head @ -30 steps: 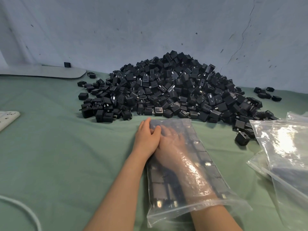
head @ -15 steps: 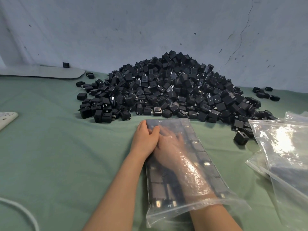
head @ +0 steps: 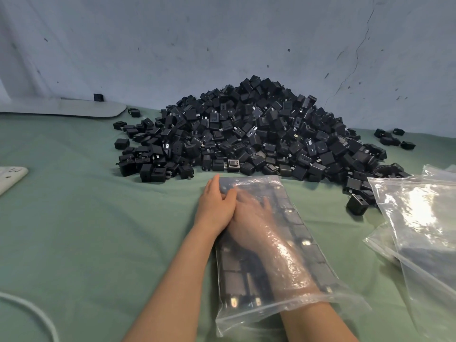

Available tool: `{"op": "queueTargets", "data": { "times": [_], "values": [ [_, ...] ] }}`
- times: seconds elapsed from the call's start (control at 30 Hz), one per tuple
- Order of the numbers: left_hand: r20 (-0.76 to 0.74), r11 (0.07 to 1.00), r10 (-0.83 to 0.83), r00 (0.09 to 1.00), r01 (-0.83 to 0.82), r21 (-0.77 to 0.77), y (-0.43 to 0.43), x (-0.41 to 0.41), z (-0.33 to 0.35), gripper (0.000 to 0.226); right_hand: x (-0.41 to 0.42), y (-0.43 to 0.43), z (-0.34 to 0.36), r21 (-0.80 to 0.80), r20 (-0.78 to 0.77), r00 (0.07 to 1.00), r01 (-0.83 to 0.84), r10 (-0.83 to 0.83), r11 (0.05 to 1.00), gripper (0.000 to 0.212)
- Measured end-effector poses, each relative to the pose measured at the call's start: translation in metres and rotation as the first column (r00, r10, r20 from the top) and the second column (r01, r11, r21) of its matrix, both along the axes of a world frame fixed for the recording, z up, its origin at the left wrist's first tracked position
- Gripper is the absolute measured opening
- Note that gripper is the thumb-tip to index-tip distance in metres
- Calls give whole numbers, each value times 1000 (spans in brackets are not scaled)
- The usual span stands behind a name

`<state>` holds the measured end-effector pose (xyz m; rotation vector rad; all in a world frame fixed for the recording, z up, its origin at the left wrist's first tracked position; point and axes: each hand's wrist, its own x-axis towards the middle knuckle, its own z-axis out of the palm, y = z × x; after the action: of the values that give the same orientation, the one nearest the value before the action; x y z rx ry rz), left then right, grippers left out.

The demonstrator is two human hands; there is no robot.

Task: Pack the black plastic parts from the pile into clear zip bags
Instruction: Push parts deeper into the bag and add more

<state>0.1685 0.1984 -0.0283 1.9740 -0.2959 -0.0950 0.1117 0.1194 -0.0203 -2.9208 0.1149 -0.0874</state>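
A: Where is there free room on the table?

B: The green cloth is bare on the whole left side, from the pile down to the near edge. At the back, the pile of black parts rises against the pale wall. On the right, a stack of empty clear bags covers the cloth up to the picture's edge. The foot of the pile reaches its far corner.

A: And the hands?

B: The right hand is inside the clear zip bag. It went in through the open mouth at the near end, and the plastic lies round the forearm. Its fingers lie spread and fairly straight on the parts. It is blurred through the plastic, but I see nothing clasped. The left hand is outside, laid against the bag's far left corner, with fingers straight along the side and the thumb on top of the plastic.

A: What is in the bag?

B: Rows of packed parts lie flat along almost its whole length. The bag lies on the cloth just in front of the pile.

A: Any small things?

B: A white power strip is at the left edge and a white cable at the near left corner. One loose part sits between the pile and the empty bags.
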Motion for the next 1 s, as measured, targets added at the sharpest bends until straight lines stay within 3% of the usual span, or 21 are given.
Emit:
{"op": "queueTargets", "data": {
  "times": [0.13, 0.23, 0.33, 0.5, 0.8, 1.0],
  "values": [
    [-60, 991, 28, 998, -35, -128, 0, -1, 0, 69, -5, 1, 5, 69, 29, 1000, 0, -2, 998, 50],
    [-82, 981, 90, 993, -102, -162, 1, -1, 2, 59, -6, 2, 4, 77, 52, 999, 13, -17, 997, 43],
    [-133, 979, 104, 986, -125, -163, 3, -1, 4, 48, -6, 2, 3, 88, 78, 997, 20, -27, 996, 41],
    [-152, 994, 6, 988, -23, -107, 0, -4, 10, 43, -6, 3, 3, 91, 58, 998, 6, -11, 996, 45],
    [-173, 995, 11, 985, -28, -96, 0, -5, 11, 61, -1, 1, -2, 54, 48, 998, 39, -42, 998, 51],
    [-194, 993, 4, 981, -27, -113, 0, -6, 12, 53, 2, -1, -5, 51, 55, 997, 45, -48, 998, 52]
  ]
}}
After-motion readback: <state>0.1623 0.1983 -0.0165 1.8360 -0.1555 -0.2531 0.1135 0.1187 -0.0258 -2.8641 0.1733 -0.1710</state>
